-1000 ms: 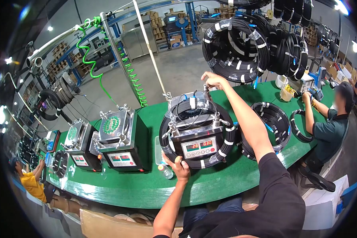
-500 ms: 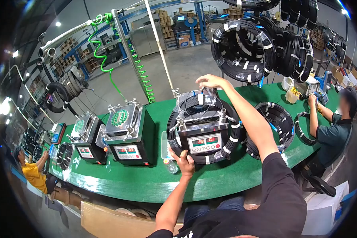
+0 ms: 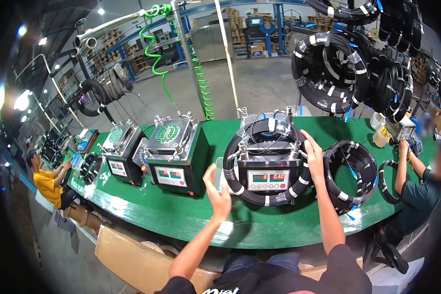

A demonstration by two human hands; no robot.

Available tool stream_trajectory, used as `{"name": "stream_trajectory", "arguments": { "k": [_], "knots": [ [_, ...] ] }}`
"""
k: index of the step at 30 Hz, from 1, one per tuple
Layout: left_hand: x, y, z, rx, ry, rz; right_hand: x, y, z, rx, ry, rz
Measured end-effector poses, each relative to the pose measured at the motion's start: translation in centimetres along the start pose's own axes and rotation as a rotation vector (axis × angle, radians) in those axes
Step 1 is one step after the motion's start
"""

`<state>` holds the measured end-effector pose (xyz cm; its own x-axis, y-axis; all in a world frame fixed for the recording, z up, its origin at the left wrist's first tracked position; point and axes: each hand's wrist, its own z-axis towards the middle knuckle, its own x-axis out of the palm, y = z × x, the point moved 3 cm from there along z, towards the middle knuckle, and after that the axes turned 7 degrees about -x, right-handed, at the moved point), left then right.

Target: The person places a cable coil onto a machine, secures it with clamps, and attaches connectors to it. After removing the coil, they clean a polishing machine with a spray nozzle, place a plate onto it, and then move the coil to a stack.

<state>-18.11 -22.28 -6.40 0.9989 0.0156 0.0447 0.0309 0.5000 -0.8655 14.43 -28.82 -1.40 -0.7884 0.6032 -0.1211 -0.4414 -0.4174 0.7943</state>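
Black cable coil [image 3: 274, 199] loops round the lit front of the machine [image 3: 268, 180] before us: our left hand [image 3: 220, 198] is spread just beside it, contact unclear, and our right hand [image 3: 314, 153] lies at its right side, whether pinching we cannot tell. We judge the step to be positioning it; the next move calls for even support. Outward, another coil [image 3: 366, 188] and a second machine [image 3: 176, 161] flank us on the green table [image 3: 152, 210].

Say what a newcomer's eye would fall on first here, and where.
Probably the white-banded black cable coil near centre, framing a white panel with red digits, between the person's left hand and right hand. Then the cluster of hanging black cable coils at upper right, and the bright green coiled tubing left of centre, near the top.
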Motion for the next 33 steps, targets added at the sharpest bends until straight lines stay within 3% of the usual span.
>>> {"name": "stream_trajectory", "arguments": {
  "k": [2,4,6,8,10,13,14,16,20,21,24,29,32,33],
  "knots": [
    [0.4,-1.7,5.1,0.150,-0.044,0.043,1.0,1.4,-1.1,-0.180,-0.097,-0.310],
    [2.0,-0.5,10.8,0.096,0.003,-0.114,1.4,1.1,-1.7,-0.187,-0.167,-0.343],
    [4.7,0.7,16.4,-0.008,0.186,0.022,1.5,0.4,-1.7,-0.183,-0.197,-0.370],
    [8.0,4.1,20.8,-0.221,0.313,-0.179,1.6,0.7,-1.8,-0.207,-0.202,-0.395],
    [10.8,8.9,24.7,-0.211,0.349,0.048,1.5,0.5,-1.7,-0.233,-0.201,-0.410],
    [13.2,11.4,25.7,-0.790,0.657,-0.197,1.7,0.9,-1.7,-0.217,-0.204,-0.391],
    [13.6,11.3,24.9,-0.774,0.824,-0.379,1.7,1.0,-1.7,-0.211,-0.201,-0.384],
    [14.1,12.6,24.2,-0.737,0.753,-0.505,1.8,1.2,-1.6,-0.198,-0.205,-0.388],
    [17.0,18.5,26.2,-0.749,0.439,-0.291,1.9,1.2,-1.6,-0.184,-0.217,-0.401],
    [17.4,18.7,26.7,-0.649,0.458,-0.393,1.9,1.1,-1.6,-0.200,-0.222,-0.406],
    [17.4,16.0,25.9,-0.686,0.469,-0.513,1.8,1.0,-1.7,-0.193,-0.224,-0.405],
    [15.0,12.4,23.4,-0.715,0.725,-0.935,1.9,0.9,-1.6,-0.167,-0.215,-0.384],
    [15.6,14.9,23.4,-0.620,0.640,-0.922,1.9,0.9,-1.6,-0.158,-0.215,-0.380],
    [15.7,15.1,23.4,-0.711,0.537,-0.851,2.0,1.0,-1.5,-0.162,-0.216,-0.378]
  ]
}}
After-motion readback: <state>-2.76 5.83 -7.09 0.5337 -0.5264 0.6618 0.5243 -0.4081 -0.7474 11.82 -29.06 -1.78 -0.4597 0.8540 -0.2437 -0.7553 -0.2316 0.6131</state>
